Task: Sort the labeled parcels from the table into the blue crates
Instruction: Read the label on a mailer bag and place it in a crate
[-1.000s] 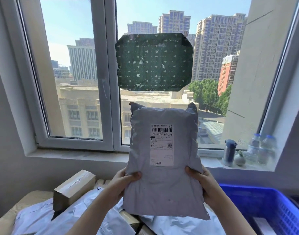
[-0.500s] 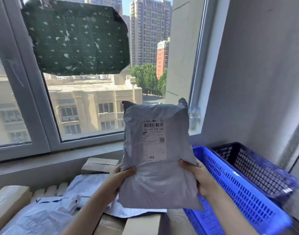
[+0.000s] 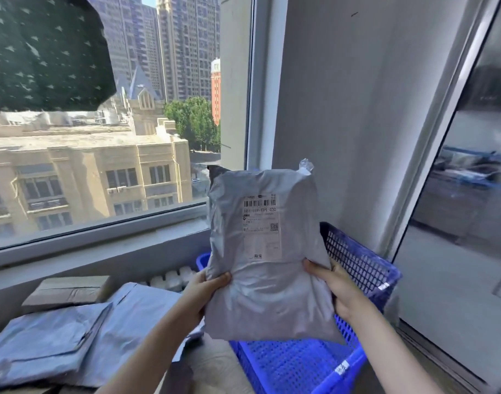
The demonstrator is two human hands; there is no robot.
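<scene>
Over blue crate [image 3: 289, 362], parcel [image 3: 267, 297] gripped at edges

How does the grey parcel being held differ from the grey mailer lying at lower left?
The held parcel stands upright, gripped by the left hand and right hand in front of a blue crate; the lying mailer rests flat. The held parcel shows a printed label facing the camera; the lying mailer shows none. Both are grey plastic bags.
</scene>
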